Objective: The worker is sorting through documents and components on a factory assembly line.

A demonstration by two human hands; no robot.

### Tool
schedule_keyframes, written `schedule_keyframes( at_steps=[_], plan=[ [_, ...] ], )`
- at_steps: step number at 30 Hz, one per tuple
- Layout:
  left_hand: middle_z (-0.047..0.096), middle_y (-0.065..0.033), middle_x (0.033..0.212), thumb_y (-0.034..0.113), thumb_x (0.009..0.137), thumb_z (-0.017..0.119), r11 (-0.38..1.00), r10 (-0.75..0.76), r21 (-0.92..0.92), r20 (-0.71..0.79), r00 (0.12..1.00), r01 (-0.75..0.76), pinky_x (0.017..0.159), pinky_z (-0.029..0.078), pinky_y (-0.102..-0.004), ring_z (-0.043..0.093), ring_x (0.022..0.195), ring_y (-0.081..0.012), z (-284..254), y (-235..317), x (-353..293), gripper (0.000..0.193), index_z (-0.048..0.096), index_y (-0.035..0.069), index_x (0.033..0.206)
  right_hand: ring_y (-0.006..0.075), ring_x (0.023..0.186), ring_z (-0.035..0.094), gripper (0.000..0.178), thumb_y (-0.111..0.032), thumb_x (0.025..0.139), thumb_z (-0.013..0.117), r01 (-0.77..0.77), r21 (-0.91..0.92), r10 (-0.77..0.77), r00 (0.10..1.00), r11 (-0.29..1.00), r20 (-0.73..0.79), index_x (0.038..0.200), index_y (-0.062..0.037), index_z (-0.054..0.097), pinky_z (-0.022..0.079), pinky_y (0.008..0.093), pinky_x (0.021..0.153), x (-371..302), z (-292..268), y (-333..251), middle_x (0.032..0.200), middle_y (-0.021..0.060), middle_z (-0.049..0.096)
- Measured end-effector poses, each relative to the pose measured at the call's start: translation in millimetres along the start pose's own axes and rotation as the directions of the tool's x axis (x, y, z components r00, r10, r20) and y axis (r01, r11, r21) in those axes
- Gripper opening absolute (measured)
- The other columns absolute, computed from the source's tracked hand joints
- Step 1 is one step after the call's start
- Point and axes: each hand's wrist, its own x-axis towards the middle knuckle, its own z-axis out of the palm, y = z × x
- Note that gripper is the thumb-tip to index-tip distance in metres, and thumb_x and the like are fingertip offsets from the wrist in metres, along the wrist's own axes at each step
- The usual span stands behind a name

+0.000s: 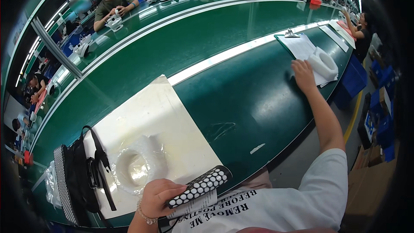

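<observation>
In front of me, my left hand (158,196) is closed around one end of a black band with white dots (200,187), which lies slantwise before my shirt. A printed white slip (202,203) hangs beneath the band. My right hand (304,75) reaches far out to the right, fingers extended beside a white ring-shaped piece (323,63); whether they touch it I cannot tell. That piece rests on papers clipped to a clipboard (291,41). Near my left hand, a ring-shaped item in clear plastic (137,166) lies on a cream board (148,103).
A black bag with straps (84,177) lies left of the board, beside clear plastic wrapping (52,187). A white scrap (257,149) is on the green table (241,103). Across the line, a person (114,6) handles a white part. Blue bins (351,80) stand at right.
</observation>
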Motion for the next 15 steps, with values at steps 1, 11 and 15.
schedule_keyframes(
  at_steps=[1, 11, 15],
  plan=[
    [0.066, -0.0099, 0.086, 0.006, 0.055, 0.065, 1.0, 0.017, -0.008, -0.011, 1.0, -0.017, 0.06, 0.049, -0.0311, 0.062, 0.068, -0.0233, -3, 4, 2, 0.036, 0.063, 0.003, 0.091, 0.0224, 0.111, 0.047, 0.022, -0.004, 0.074, 0.047, 0.054, 0.105, -0.051, 0.998, 0.993, -0.031, 0.095, -0.0069, 0.055, 0.03, 0.0402, 0.099, 5, -5, -15, 0.112, 0.0055, 0.055],
    [0.06, -0.0088, 0.067, -0.001, 0.055, 0.071, 0.998, -0.045, 0.039, -0.109, 0.993, 0.049, 0.051, 0.044, -0.0287, 0.058, 0.056, -0.0218, -44, 16, 10, 0.02, 0.058, 0.003, 0.069, 0.025, 0.102, 0.052, 0.023, -0.004, 0.073, 0.055, 0.415, 0.747, -0.235, 0.91, 0.52, -0.342, 0.095, -0.0101, 0.056, 0.038, 0.0401, 0.088, 83, -58, -235, 0.103, 0.0068, 0.058],
    [0.061, -0.0063, 0.069, 0.003, 0.063, 0.07, 0.956, -0.294, -0.092, -0.316, 0.902, 0.279, 0.054, 0.043, -0.0264, 0.057, 0.061, -0.0143, -54, -4, 2, 0.017, 0.061, -0.001, 0.076, 0.0255, 0.1, 0.052, 0.025, -0.005, 0.073, 0.055, 0.449, 0.757, -0.26, 0.893, 0.474, -0.367, 0.097, -0.0098, 0.056, 0.038, 0.0395, 0.088, 116, -59, -302, 0.1, 0.0071, 0.058]
  ],
)
